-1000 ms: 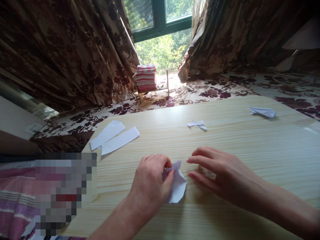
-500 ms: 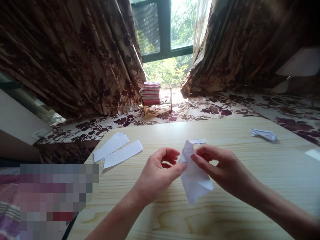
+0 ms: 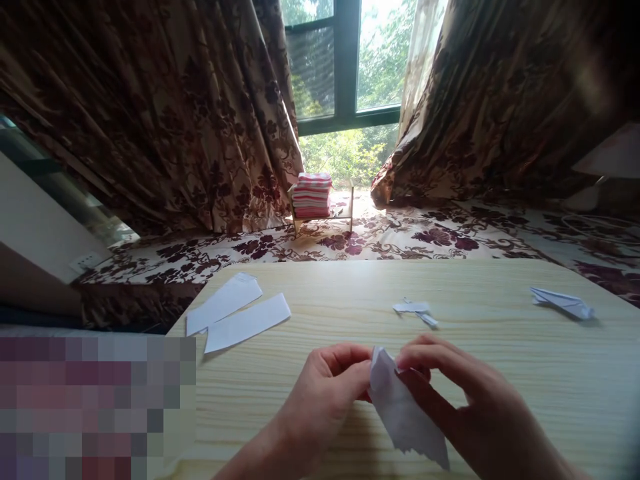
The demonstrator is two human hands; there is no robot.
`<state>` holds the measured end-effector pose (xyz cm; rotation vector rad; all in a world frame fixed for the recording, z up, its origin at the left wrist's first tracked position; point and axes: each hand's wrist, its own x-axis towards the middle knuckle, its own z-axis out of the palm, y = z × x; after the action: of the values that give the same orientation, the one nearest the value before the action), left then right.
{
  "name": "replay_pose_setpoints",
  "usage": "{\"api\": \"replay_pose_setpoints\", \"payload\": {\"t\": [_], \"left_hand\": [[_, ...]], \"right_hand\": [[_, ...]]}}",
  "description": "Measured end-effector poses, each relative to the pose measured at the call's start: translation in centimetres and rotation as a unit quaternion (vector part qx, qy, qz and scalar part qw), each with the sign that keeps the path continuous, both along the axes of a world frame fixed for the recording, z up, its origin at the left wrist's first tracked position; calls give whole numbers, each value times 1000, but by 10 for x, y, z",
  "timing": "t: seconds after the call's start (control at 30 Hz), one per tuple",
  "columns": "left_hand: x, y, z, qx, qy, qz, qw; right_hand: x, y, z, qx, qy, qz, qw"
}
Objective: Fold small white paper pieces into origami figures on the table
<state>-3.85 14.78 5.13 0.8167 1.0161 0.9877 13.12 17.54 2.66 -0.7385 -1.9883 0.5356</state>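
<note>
A folded sheet of white paper (image 3: pixel 407 413) with a ragged lower edge hangs tilted between my two hands, above the table. My left hand (image 3: pixel 330 397) pinches its upper left edge between thumb and fingers. On the other side, my right hand (image 3: pixel 463 393) grips the upper right edge with thumb and fingertips. The top of the paper comes to a narrow folded tip. Just beyond my hands lie small white paper scraps (image 3: pixel 416 309). A folded paper piece (image 3: pixel 563 303), long and narrow, rests at the right of the table.
Flat white paper strips (image 3: pixel 247 323) lie at the left of the pale wooden table (image 3: pixel 310 283). Behind it, a small stand (image 3: pixel 345 215) holds folded pink-and-white cloths (image 3: pixel 313 195) on a floral-covered ledge. A lamp (image 3: pixel 610 157) stands at the far right. A blurred patch covers the lower left.
The view has tilted up, so the scene sits lower. Both hands stay on the paper, which has turned, and its upper part looks narrower. My left fingers have closed in on its edge.
</note>
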Motion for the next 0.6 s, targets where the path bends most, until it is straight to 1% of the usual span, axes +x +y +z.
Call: {"api": "replay_pose_setpoints", "payload": {"t": [0.07, 0.13, 0.27, 0.33, 0.43, 0.5, 0.6], "left_hand": [[-2, -1, 0, 12, -7, -17, 1000], [-4, -2, -1, 15, -25, -26, 999], [-6, -2, -3, 6, -38, -32, 999], [-6, -2, -3, 7, -35, -39, 999], [-6, -1, -3, 16, -69, -55, 996], [-5, -1, -3, 20, -95, -50, 994], [-6, -3, -5, 16, -73, -40, 996]], "right_hand": [[2, -1, 0, 41, -23, 34, 998], [6, -2, 0, 78, -52, 45, 995], [11, -6, 3, 127, -99, 4, 987], [12, -8, 6, 146, -114, -6, 983], [13, -9, 9, 149, -116, -3, 982], [14, -10, 9, 138, -110, -1, 984], [14, -9, 9, 117, -116, 4, 986]]}}
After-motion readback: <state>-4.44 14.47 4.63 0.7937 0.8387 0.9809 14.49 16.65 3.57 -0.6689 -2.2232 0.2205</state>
